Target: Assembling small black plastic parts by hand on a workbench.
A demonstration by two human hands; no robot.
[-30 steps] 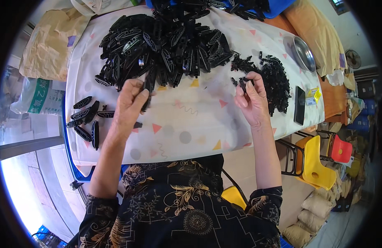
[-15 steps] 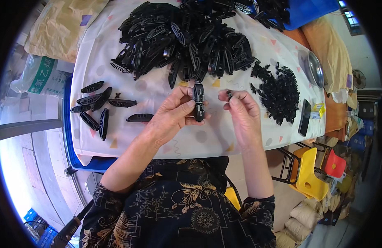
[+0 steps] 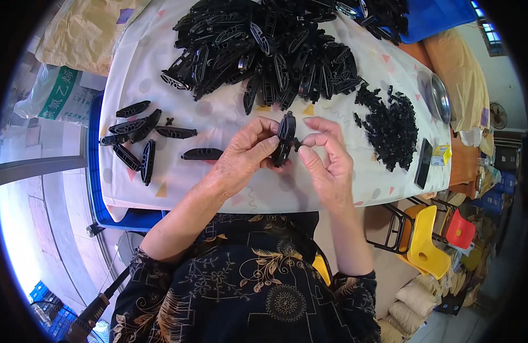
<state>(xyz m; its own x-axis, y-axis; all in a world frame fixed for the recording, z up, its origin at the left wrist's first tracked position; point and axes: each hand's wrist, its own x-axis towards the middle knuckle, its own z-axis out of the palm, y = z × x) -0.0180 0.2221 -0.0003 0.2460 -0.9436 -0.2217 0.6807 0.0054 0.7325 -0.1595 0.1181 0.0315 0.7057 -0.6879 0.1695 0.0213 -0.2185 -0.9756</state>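
Note:
My left hand [image 3: 249, 150] grips a long black plastic part [image 3: 285, 137], which stands upright over the table's near middle. Beside it, my right hand [image 3: 328, 163] pinches a small black plastic piece [image 3: 297, 144] right against the long part's side; whether the two are joined I cannot tell. A heap of similar long black parts [image 3: 264, 57] lies beyond the hands. Small black pieces [image 3: 392, 128] form a loose pile to the right. Several long parts [image 3: 142, 128] lie apart at the left, and a single one [image 3: 202, 154] rests near my left wrist.
A patterned white cloth [image 3: 235, 197] covers the table. At its right edge are a metal bowl [image 3: 438, 98], a dark phone-like slab [image 3: 424, 163] and a small yellow box [image 3: 442, 154]. A blue tray [image 3: 438, 20] sits far right; yellow [image 3: 427, 251] and red [image 3: 461, 228] chairs stand at right.
My right hand has moved left, bringing the small piece up to the long part. The long part has turned and tilted slightly in my left hand. The whole view has shifted a little.

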